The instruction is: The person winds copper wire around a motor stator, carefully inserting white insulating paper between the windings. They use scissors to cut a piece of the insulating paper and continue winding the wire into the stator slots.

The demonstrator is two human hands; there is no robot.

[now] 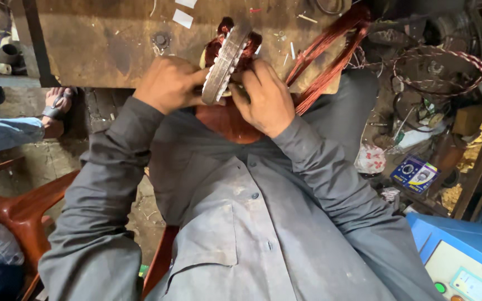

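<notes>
Stator (225, 61): edge-on at the desk's (96, 50) near edge, copper windings (330, 56) trailing right.
Left hand (168, 83): my grip clamped on its left face.
Right hand (266, 97): clamped opposite.
Technique: I'd judge steady, even pressure, wires unkinked.

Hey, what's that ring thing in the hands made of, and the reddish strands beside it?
The ring looks like stacked steel plates: dull grey, ribbed edge. The strands look like enamelled copper wire: glossy red-brown, thin, bundled. Left hand and right hand grip the ring.
</notes>
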